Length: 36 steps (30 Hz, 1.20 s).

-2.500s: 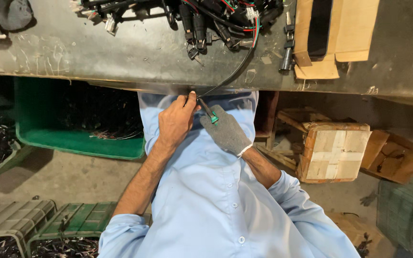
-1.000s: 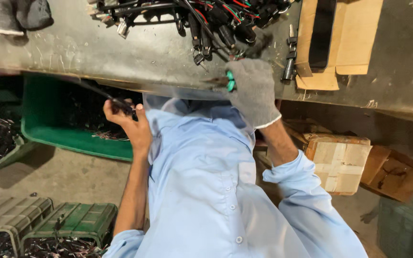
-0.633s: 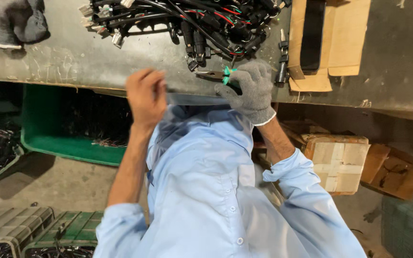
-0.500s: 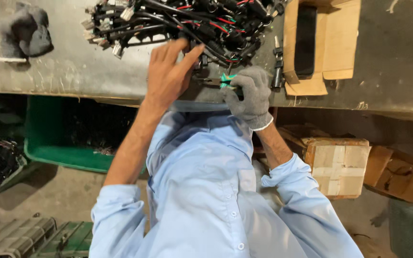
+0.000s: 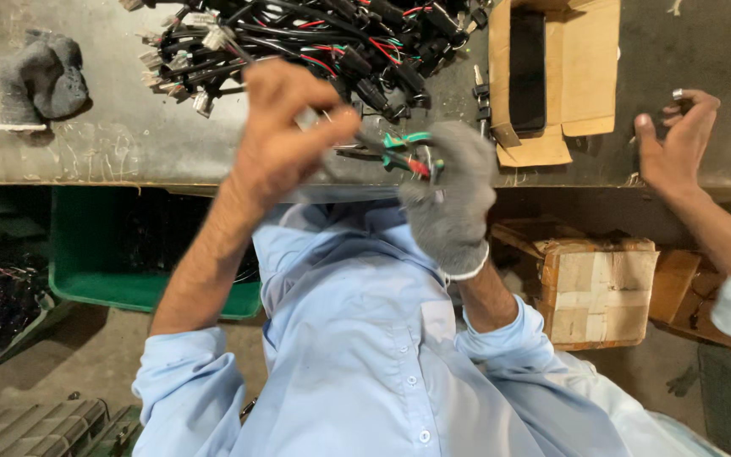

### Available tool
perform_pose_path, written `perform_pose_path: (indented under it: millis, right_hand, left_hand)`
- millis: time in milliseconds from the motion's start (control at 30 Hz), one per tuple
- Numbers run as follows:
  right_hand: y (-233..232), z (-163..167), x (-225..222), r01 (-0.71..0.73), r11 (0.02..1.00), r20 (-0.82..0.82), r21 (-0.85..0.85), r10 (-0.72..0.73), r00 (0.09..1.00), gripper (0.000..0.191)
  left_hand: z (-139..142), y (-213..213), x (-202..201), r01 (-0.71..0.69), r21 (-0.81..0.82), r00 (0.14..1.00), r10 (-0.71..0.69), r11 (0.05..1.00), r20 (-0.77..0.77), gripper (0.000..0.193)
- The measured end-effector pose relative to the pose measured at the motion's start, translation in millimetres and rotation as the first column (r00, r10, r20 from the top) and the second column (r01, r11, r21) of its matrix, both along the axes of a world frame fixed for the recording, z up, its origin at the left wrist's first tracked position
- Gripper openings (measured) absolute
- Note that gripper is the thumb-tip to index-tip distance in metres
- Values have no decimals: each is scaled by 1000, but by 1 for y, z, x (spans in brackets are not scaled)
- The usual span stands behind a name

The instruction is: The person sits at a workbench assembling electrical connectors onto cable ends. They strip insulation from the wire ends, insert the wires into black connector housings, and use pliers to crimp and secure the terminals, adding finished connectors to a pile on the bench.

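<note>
A long grey metal workbench (image 5: 129, 152) runs across the top of the view, its scratched top reaching from the left edge to the right. Below it a person in a light blue shirt (image 5: 365, 355) fills the middle, both forearms raised to the bench edge. Under the bench on the left stands a green plastic crate (image 5: 95, 254), and on the right a taped cardboard box (image 5: 598, 288) sits on the floor. On the bench top, right of centre, lies an opened flat cardboard carton (image 5: 581, 68) with a dark slab in it.

A heap of black wire harnesses (image 5: 315, 42) with red and green strands and white plugs spreads over the bench, just beyond the two hands. The right hand (image 5: 454, 199) (in a grey knit glove) is closed around a small bundle of green and red wires (image 5: 408, 152), which sticks out leftward from its fist, right at the bench edge. The bare left hand (image 5: 285, 140) is just beside it, fingers pinched on a thin wire piece whose shape is blurred, touching or nearly touching the same bundle.

A spare grey glove (image 5: 40, 80) lies crumpled at the far left of the bench. At the right, another person's hand (image 5: 674, 140) rests open on the bench edge.
</note>
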State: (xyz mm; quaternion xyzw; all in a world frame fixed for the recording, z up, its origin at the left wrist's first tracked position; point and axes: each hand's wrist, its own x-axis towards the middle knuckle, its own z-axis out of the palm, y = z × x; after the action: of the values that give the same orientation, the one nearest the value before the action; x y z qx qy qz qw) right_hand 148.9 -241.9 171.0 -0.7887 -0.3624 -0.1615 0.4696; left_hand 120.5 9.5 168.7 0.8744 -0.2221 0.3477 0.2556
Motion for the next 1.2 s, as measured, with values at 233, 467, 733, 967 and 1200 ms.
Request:
perform_pose_path:
  millis: [233, 467, 733, 967, 1200]
  right_hand:
    - [-7, 15, -15, -407, 908, -723, -98, 216, 656, 29]
    - [-23, 1, -19, -417, 893, -885, -166, 52, 463, 19]
    - [-23, 9, -17, -423, 866, -695, -269, 130, 707, 23]
    - [-9, 7, -32, -437, 857, -643, -273, 175, 745, 21]
    - [-7, -3, -39, -469, 818, -641, -334, 167, 749, 18]
  left_hand:
    - [-14, -26, -45, 170, 110, 943, -129, 979, -308, 28]
    - [-12, -36, -78, -10, 90, 922, 44, 996, -386, 34]
    - [-23, -39, -105, -349, -534, 719, -146, 770, -680, 44]
    - [-44, -53, -111, -369, -589, 778, -108, 719, -619, 44]
    - [-61, -41, -122, -324, -858, 909, -121, 399, -399, 20]
